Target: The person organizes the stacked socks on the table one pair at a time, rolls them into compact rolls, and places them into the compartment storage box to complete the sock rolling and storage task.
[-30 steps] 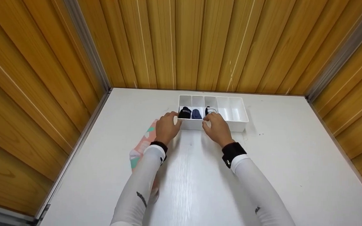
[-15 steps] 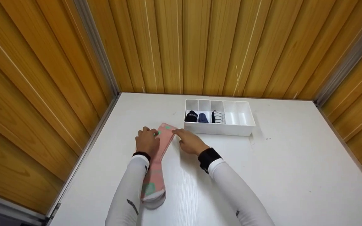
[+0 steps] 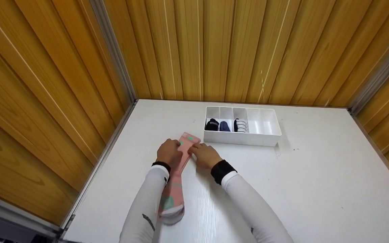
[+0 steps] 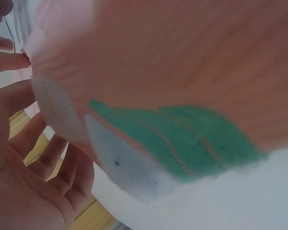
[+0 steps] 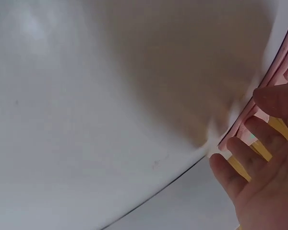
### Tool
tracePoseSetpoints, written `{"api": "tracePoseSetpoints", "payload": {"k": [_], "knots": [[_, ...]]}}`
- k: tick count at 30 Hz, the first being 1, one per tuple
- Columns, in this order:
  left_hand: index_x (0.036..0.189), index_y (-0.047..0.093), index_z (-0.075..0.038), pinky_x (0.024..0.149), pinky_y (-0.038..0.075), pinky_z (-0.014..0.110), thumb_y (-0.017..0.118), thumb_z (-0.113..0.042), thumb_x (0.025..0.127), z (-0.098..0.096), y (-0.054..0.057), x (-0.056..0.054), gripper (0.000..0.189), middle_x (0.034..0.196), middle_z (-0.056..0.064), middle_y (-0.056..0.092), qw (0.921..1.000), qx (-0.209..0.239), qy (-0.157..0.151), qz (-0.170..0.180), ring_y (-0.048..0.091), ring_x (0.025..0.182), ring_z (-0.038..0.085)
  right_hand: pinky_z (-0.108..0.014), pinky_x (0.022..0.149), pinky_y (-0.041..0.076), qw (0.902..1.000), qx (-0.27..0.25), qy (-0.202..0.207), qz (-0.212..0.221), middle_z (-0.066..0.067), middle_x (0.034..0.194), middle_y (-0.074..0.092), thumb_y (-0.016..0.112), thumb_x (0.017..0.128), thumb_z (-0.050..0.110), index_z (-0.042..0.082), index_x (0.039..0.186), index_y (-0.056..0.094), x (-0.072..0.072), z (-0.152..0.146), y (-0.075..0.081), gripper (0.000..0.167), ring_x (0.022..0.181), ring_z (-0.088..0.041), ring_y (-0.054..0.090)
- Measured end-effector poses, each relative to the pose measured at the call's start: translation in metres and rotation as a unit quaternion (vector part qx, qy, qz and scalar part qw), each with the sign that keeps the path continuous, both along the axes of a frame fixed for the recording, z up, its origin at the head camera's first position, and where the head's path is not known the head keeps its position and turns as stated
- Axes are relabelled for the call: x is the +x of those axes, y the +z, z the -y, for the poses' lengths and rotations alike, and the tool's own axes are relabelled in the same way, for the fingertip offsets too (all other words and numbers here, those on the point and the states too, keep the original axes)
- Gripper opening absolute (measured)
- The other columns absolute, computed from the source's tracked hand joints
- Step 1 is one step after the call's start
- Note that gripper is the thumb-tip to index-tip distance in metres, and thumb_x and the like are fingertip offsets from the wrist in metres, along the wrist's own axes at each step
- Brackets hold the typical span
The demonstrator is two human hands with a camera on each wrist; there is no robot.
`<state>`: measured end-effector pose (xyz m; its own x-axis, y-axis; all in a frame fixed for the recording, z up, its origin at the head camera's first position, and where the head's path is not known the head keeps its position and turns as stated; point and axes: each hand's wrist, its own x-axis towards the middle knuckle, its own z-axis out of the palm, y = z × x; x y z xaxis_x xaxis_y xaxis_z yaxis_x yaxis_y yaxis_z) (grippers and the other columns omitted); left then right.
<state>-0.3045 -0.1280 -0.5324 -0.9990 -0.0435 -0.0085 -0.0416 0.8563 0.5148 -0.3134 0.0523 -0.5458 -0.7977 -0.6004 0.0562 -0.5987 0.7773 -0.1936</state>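
Note:
A long pink sock (image 3: 175, 185) with green patches and a pale toe lies lengthwise on the white table, its cuff end pointing toward the box. At its left edge near the cuff is my left hand (image 3: 168, 152); bent, spread fingers (image 4: 21, 96) touch the fabric in the left wrist view. From the other side, my right hand (image 3: 206, 156) has its fingertips on the right edge a little lower. In the right wrist view the thumb (image 5: 276, 100) lies along the layered sock edge (image 5: 278, 67), with loosely bent fingers beside it. My left forearm covers part of the sock's left side.
A white divided box (image 3: 241, 137) stands behind, to the right. Its left compartments hold a black rolled sock (image 3: 212, 125), a dark blue one (image 3: 224, 126) and a black-and-white striped one (image 3: 240, 126). Wood-patterned walls (image 3: 214, 50) rise around the table (image 3: 302, 192).
Both hands have left the front of the box and come down to the pink sock. Over the last half second, my right fingertips slid down its edge while the left hand stayed beside the cuff.

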Motion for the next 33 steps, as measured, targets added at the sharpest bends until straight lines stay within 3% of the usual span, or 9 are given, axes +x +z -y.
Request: {"api": "tracePoseSetpoints", "payload": {"k": [5, 12, 16, 22, 27, 33], "knots": [[0.121, 0.074, -0.009, 0.093, 0.055, 0.048, 0.071, -0.012, 0.090, -0.018, 0.003, 0.003, 0.032, 0.119, 0.019, 0.062, 0.9978, -0.061, -0.024, -0.004, 0.061, 0.111, 0.038, -0.058, 0.090, 0.053, 0.9974, 0.022, 0.022, -0.065, -0.013, 0.130, 0.060, 0.053, 0.097, 0.009, 0.008, 0.120, 0.063, 0.012, -0.015, 0.002, 0.025, 0.123, -0.036, 0.056], [0.104, 0.074, -0.007, 0.087, 0.057, 0.042, 0.068, -0.011, 0.093, -0.055, 0.020, 0.021, 0.013, 0.098, 0.012, 0.071, 0.9800, -0.159, -0.117, -0.026, 0.068, 0.098, 0.030, -0.048, 0.079, 0.050, 0.9903, 0.038, 0.033, -0.129, -0.010, 0.115, 0.065, 0.060, 0.093, 0.010, 0.009, 0.103, 0.069, 0.033, -0.044, 0.006, 0.013, 0.105, -0.033, 0.059], [0.105, 0.077, -0.009, 0.085, 0.058, 0.042, 0.066, -0.009, 0.094, -0.075, 0.020, 0.032, 0.016, 0.095, 0.010, 0.073, 0.9703, -0.179, -0.155, -0.050, 0.069, 0.095, 0.028, -0.046, 0.076, 0.050, 0.9913, 0.044, 0.033, -0.119, -0.008, 0.111, 0.065, 0.063, 0.089, 0.009, 0.010, 0.102, 0.070, 0.046, -0.065, 0.006, 0.014, 0.106, -0.032, 0.060], [0.119, 0.076, -0.017, 0.083, 0.058, 0.043, 0.058, -0.013, 0.100, -0.113, 0.014, 0.041, 0.027, 0.107, 0.012, 0.071, 0.9572, -0.183, -0.217, -0.057, 0.069, 0.094, 0.031, -0.048, 0.074, 0.052, 0.9965, 0.046, -0.005, -0.070, -0.008, 0.106, 0.064, 0.066, 0.088, 0.008, 0.010, 0.105, 0.071, 0.075, -0.101, 0.006, 0.018, 0.103, -0.030, 0.059], [0.119, 0.076, -0.025, 0.077, 0.059, 0.041, 0.059, -0.017, 0.100, -0.136, 0.015, 0.046, 0.027, 0.105, 0.008, 0.068, 0.9425, -0.210, -0.248, -0.079, 0.067, 0.090, 0.029, -0.043, 0.068, 0.052, 0.9944, 0.064, -0.005, -0.085, -0.007, 0.103, 0.063, 0.069, 0.080, 0.008, 0.008, 0.103, 0.069, 0.093, -0.117, 0.010, 0.023, 0.090, -0.027, 0.057], [0.119, 0.075, -0.032, 0.076, 0.058, 0.037, 0.061, -0.020, 0.098, -0.153, 0.018, 0.047, 0.028, 0.109, 0.005, 0.066, 0.9305, -0.218, -0.283, -0.080, 0.066, 0.092, 0.026, -0.037, 0.086, 0.050, 0.9905, 0.087, 0.004, -0.106, -0.009, 0.110, 0.066, 0.071, 0.078, 0.011, 0.002, 0.108, 0.070, 0.111, -0.127, 0.014, 0.031, 0.093, -0.025, 0.059]]}}
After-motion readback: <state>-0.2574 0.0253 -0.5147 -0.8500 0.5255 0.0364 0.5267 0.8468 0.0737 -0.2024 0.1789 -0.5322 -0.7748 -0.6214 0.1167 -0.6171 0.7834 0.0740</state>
